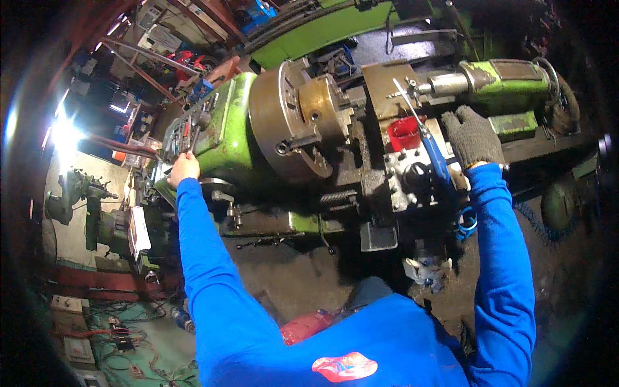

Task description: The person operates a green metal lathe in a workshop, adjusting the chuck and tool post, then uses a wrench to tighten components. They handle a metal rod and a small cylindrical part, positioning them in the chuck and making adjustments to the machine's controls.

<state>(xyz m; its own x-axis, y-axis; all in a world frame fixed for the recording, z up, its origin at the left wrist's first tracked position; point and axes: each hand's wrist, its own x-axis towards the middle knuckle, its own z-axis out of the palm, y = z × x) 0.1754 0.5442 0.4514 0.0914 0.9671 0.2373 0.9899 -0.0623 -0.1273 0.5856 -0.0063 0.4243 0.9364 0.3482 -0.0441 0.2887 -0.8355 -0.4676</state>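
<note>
My bare left hand [186,169] is at the front left of the lathe's green headstock [225,138], its fingers closed beside several hand tools [187,132] lying on top. What sits between those fingers is too small to make out. My right hand [475,137], in a grey knit glove, is at the right side of the tool post [412,177], with its fingers curled and their tips hidden. Just left of the glove, a long blue-handled tool [435,155] with a thin pale shaft leans across the tool post, next to a red container [403,133].
A big round chuck [284,122] with jaws faces the tailstock [506,80]. Below the carriage hang a blue coiled hose [465,222] and a metal tray [378,237]. Another machine [97,213] stands at the left, above cables [129,338] on the green floor.
</note>
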